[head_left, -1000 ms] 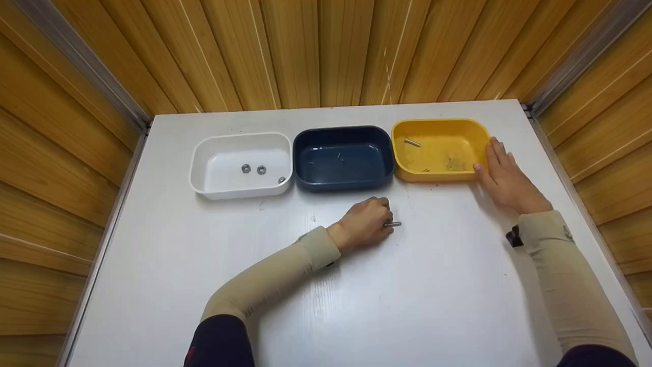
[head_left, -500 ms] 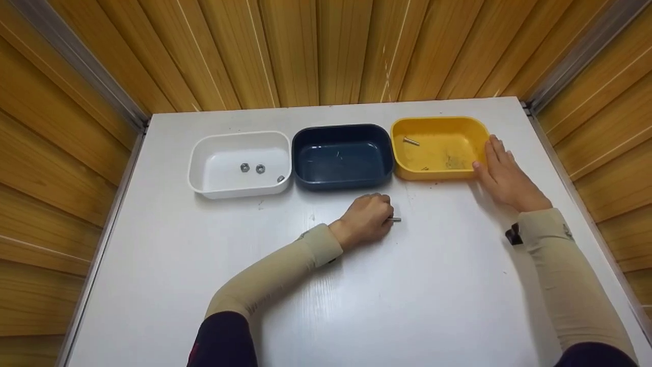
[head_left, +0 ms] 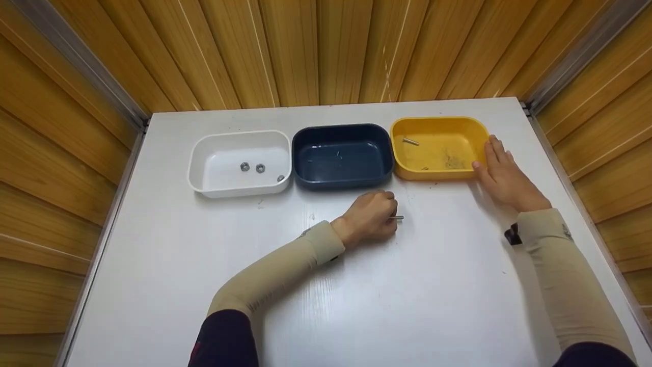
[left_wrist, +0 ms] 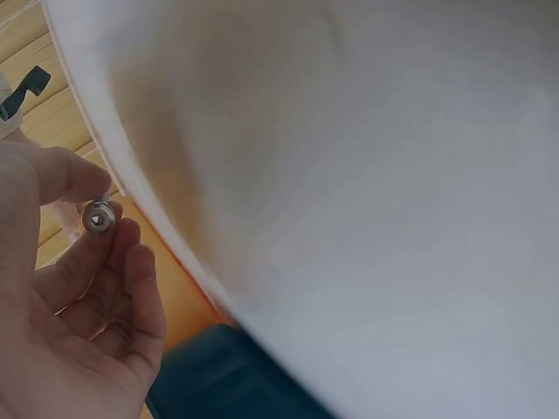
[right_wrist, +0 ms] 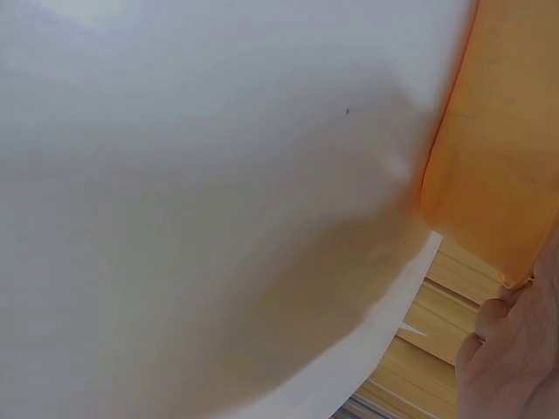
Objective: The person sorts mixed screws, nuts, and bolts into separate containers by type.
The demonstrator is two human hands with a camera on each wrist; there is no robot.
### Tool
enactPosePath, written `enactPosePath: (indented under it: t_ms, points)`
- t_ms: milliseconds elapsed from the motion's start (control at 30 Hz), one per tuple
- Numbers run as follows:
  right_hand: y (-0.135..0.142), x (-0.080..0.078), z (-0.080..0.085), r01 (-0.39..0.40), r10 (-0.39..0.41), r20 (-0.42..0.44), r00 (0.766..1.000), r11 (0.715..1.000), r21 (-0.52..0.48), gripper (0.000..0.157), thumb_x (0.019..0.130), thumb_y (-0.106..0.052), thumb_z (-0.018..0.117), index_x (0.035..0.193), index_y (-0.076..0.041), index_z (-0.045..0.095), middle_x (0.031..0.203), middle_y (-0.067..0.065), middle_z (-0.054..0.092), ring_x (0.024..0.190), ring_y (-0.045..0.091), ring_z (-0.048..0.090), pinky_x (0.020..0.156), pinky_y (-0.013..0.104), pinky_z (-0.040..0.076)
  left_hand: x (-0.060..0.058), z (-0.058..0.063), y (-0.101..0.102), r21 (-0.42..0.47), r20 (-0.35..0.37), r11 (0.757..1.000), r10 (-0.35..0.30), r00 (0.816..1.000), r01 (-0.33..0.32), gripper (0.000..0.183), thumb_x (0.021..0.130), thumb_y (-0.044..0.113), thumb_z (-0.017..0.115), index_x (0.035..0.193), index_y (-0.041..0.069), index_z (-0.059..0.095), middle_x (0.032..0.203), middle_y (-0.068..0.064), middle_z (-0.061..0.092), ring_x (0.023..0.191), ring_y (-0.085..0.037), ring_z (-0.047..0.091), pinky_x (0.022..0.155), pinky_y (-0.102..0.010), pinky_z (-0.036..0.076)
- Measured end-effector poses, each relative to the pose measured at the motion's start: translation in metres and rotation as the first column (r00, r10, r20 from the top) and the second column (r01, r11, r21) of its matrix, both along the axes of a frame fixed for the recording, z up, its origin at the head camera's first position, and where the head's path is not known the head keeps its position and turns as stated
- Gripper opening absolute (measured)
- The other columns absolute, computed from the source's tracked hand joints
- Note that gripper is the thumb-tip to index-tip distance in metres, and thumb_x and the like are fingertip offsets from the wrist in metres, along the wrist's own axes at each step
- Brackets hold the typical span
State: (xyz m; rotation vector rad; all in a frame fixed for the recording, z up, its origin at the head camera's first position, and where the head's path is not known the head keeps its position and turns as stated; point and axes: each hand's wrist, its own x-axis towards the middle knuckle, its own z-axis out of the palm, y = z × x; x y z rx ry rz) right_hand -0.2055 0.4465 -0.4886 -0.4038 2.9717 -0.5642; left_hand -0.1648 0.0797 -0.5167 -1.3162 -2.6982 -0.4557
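My left hand [head_left: 368, 216] is just above the table in front of the dark blue tray [head_left: 342, 184]. Its thumb and finger pinch a metal bolt [head_left: 396, 217], whose shank sticks out to the right. The left wrist view shows the round bolt head [left_wrist: 98, 218] with a socket in it. At the right, my right hand [head_left: 509, 178] rests against the outer side of the yellow tray [head_left: 438, 175], fingers extended. A second bolt [head_left: 411, 141] lies in that tray, beside a smaller bit of metal. Only part of the right hand [right_wrist: 515, 358] shows in its wrist view.
The white tray [head_left: 239, 192] at the left holds two nuts and a third small metal piece near its corner. All three trays stand in a row along the back of the white table [head_left: 407, 300]. Wood-patterned walls [head_left: 341, 51] enclose the table at the back and sides.
My left hand has shifted slightly away from me and to the right, the bolt still pinched in it. The right hand stays against the yellow tray.
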Motion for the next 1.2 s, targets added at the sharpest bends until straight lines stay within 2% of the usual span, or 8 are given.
enactPosePath:
  t_ms: [233,367,567,700,833,1000,1200]
  points:
    - [-0.001,-0.003,0.003,0.012,-0.012,0.016,1.000,1.000,0.013,0.077,0.107,-0.049,0.022,0.157,-0.001,-0.010,0.166,0.013,-0.019,0.153,0.034,-0.015,0.123,0.049,-0.009,-0.006,0.011,0.002,0.018,-0.005,1.000,-0.016,1.000,0.016,0.008,0.079,0.021,0.065,0.073,0.017,0.066,0.077,0.003,0.057,0.069,-0.013,0.058,0.062,-0.032,0.053]
    - [-0.001,-0.004,0.002,0.007,-0.007,-0.001,1.000,1.000,0.014,0.076,0.108,-0.049,0.023,0.158,-0.001,-0.010,0.166,0.013,-0.018,0.153,0.035,-0.014,0.123,0.048,-0.008,-0.010,0.020,0.003,0.045,-0.026,0.999,-0.027,0.999,0.028,0.007,0.080,0.022,0.066,0.077,0.015,0.068,0.081,0.003,0.061,0.076,-0.014,0.060,0.068,-0.031,0.054]
    - [-0.001,-0.003,0.000,0.009,-0.009,0.000,1.000,1.000,0.012,0.076,0.107,-0.049,0.023,0.158,-0.003,-0.010,0.166,0.012,-0.018,0.153,0.034,-0.014,0.123,0.048,-0.008,-0.019,0.040,0.006,0.088,-0.019,0.996,-0.011,1.000,0.012,0.012,0.082,0.024,0.067,0.085,0.013,0.071,0.089,0.002,0.065,0.085,-0.016,0.062,0.075,-0.030,0.054]
    - [0.000,-0.002,0.000,0.011,-0.011,-0.003,1.000,1.000,0.024,0.076,0.107,-0.049,0.022,0.158,-0.003,-0.010,0.166,0.011,-0.019,0.153,0.035,-0.014,0.123,0.047,-0.008,-0.027,0.054,0.010,0.108,-0.017,0.994,-0.008,1.000,0.010,0.013,0.083,0.025,0.066,0.083,0.013,0.072,0.087,0.003,0.064,0.084,-0.015,0.061,0.073,-0.029,0.053]
    - [0.001,-0.003,0.000,-0.004,0.005,-0.026,1.000,1.000,0.020,0.076,0.108,-0.047,0.024,0.158,0.000,-0.008,0.166,0.015,-0.016,0.153,0.038,-0.011,0.124,0.047,-0.007,-0.035,0.065,0.011,0.111,-0.014,0.994,-0.014,1.000,0.016,0.013,0.082,0.023,0.064,0.081,0.013,0.071,0.084,0.002,0.061,0.079,-0.012,0.058,0.068,-0.027,0.051]
    - [0.002,-0.004,-0.001,-0.019,0.019,-0.045,0.999,1.000,0.018,0.076,0.108,-0.046,0.025,0.157,0.003,-0.006,0.166,0.018,-0.013,0.153,0.039,-0.009,0.124,0.048,-0.006,-0.045,0.071,0.014,0.117,0.001,0.993,-0.007,1.000,0.007,0.012,0.083,0.022,0.063,0.081,0.012,0.070,0.083,0.001,0.060,0.075,-0.010,0.054,0.064,-0.026,0.048]
    - [0.002,-0.003,-0.002,-0.002,0.002,-0.023,1.000,1.000,0.021,0.076,0.108,-0.048,0.024,0.158,-0.001,-0.009,0.166,0.014,-0.017,0.153,0.035,-0.012,0.124,0.048,-0.007,-0.054,0.072,0.019,0.102,0.041,0.995,-0.001,0.999,-0.003,0.016,0.085,0.024,0.063,0.083,0.011,0.072,0.088,0.000,0.063,0.075,-0.009,0.054,0.063,-0.024,0.048]
